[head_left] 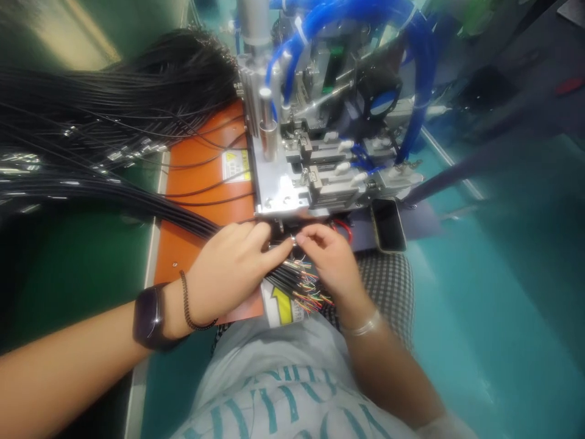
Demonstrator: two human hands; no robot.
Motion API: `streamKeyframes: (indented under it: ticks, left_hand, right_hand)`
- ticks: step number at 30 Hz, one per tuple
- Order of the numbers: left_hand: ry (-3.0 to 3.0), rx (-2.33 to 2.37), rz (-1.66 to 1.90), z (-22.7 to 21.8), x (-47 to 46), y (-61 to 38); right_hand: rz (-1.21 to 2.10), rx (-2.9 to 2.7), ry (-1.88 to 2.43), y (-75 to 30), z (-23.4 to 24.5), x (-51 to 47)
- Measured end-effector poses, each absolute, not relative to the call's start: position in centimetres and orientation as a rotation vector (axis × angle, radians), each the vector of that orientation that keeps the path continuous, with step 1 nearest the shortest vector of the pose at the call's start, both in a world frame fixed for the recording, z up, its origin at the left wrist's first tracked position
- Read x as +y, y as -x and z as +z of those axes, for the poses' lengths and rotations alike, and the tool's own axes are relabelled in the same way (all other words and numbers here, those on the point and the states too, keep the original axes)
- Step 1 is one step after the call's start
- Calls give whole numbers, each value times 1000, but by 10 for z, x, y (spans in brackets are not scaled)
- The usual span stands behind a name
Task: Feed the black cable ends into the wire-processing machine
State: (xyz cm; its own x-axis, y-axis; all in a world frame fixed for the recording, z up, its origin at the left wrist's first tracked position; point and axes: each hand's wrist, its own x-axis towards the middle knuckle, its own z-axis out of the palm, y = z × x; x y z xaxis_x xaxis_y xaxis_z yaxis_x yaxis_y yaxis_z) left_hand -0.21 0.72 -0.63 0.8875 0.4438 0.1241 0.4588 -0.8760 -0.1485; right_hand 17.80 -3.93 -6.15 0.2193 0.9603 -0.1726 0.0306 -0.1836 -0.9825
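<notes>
My left hand (231,265) lies over a bundle of black cables (137,195) where it reaches the table's front edge, with the fingers closed on the cables. Below both hands the stripped ends (307,291) of the cables fan out in thin coloured wires. My right hand (329,255) meets the left, and its fingertips pinch a cable end just under the front of a metal machine (315,183). A dark watch and a coiled band sit on my left wrist, a bracelet on the right.
A large heap of black cables (91,103) fills the left side over an orange plate (201,183). Blue air hoses (329,24) loop over the machine. A phone (388,224) lies at the machine's right front corner. Teal floor shows on the right.
</notes>
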Motion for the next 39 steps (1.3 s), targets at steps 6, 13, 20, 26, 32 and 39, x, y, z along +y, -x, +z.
streamKeyframes:
  ticks: [6,13,20,26,32,39]
  left_hand:
    - [2892,-695,-133,-7,7,3]
    - [2900,-693,-83,-5,6,3]
    - [2897,-738,28,2,5,-2]
    - [2905,-730,-26,-5,5,0]
    - [2903,-692,-214,-13,7,5]
    - [2874,-686,-234,-3,6,7]
  right_hand:
    - [957,-1141,1487,-177,-59,-42]
    - [975,-1149,1518,-177,-58,-42]
    - [1089,-1055,1592,-181,-53,-38]
    - [1171,-1059,1594,-176,-53,-38]
    - [1083,-1164,1531,-177,-56,-41]
    - [790,-1461,1541,-182,-44,-40]
